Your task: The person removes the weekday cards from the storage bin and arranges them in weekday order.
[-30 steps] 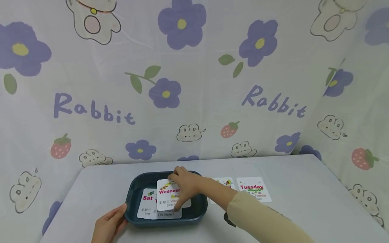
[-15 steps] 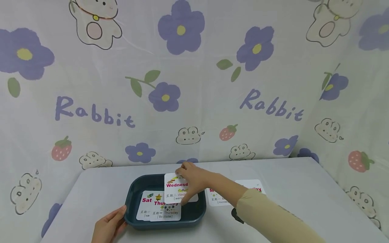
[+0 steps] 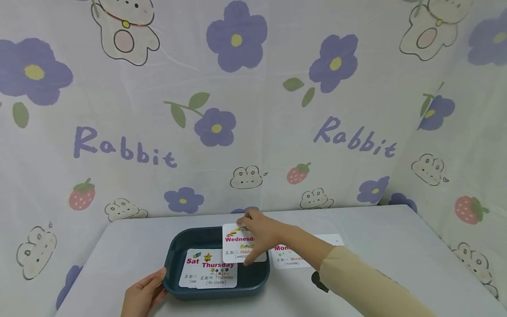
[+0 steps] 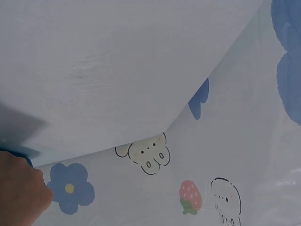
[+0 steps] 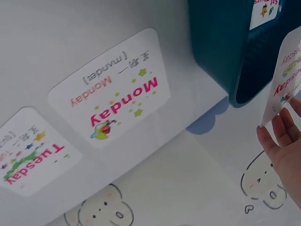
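Note:
In the head view my right hand (image 3: 264,233) pinches the Wednesday card (image 3: 237,253) by its far and near edges, above the right part of the dark teal tray (image 3: 215,294). The right wrist view shows this Wednesday card (image 5: 282,84) tilted, my right hand (image 5: 289,150) at its edge. Inside the tray lie the Sat card (image 3: 188,275) and the Thursday card (image 3: 218,277), which overlaps it. My left hand (image 3: 143,290) grips the tray's left end, thumb at the rim. In the left wrist view only part of the left hand (image 4: 21,188) shows.
Right of the tray, the Monday card (image 5: 120,89) and the Tuesday card (image 5: 35,150) lie face up side by side on the white table (image 3: 388,259). My right forearm partly covers them in the head view. A patterned cloth (image 3: 273,132) hangs behind the table.
My right hand has moved the Wednesday card right and slightly away from me, uncovering the Thursday card. The left hand stays on the tray.

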The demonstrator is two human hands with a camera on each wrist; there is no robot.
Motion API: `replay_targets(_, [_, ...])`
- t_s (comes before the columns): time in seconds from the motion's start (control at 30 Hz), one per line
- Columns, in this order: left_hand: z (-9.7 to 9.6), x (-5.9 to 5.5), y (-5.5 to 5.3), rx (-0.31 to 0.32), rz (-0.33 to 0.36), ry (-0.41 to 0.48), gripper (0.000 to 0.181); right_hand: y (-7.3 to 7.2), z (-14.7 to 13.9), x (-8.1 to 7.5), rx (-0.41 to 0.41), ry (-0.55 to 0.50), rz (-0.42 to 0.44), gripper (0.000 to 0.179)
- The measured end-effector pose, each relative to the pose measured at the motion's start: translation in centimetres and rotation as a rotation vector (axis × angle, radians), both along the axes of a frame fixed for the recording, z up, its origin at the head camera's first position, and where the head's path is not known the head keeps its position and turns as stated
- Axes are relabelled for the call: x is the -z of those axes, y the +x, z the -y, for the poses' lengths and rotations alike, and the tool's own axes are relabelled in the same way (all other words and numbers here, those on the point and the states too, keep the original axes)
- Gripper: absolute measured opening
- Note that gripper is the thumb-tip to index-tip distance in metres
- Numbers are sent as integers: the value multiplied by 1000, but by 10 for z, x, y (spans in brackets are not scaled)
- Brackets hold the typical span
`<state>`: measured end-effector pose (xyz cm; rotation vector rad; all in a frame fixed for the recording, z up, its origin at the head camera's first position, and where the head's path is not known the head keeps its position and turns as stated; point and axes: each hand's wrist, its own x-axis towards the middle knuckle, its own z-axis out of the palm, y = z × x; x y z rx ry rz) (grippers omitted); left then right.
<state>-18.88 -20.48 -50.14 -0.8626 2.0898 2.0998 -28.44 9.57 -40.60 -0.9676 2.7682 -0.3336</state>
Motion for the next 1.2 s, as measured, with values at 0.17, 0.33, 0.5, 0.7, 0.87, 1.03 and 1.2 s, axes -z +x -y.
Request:
replay_targets(0.17, [-1, 0, 0, 7, -6, 1, 83, -1, -17, -3, 11, -19, 9, 97])
replay_targets(0.33, [0, 1, 0, 25, -11, -10, 82, 2, -34, -7, 31, -24, 4, 96])
replay_targets(0.5, [-1, 1, 0, 28, -10, -18, 81, 2, -53, -9, 36, -26, -9, 97])
replay_targets(0.7, [-1, 1, 0, 27, -4, -30, 81, 5, -79, -8, 55, -28, -5, 96])
replay_targets(0.87, [-1, 2, 0, 27, -7, -22, 82, 6, -103, -6, 79, -24, -7, 96])
replay_targets(1.03, [-2, 2, 0, 29, -6, -18, 81, 9, -129, -7, 88, -18, -23, 96])
replay_targets(1.2, [-2, 0, 1, 28, -1, -14, 85, 13, -153, -10, 100, -12, -43, 94])
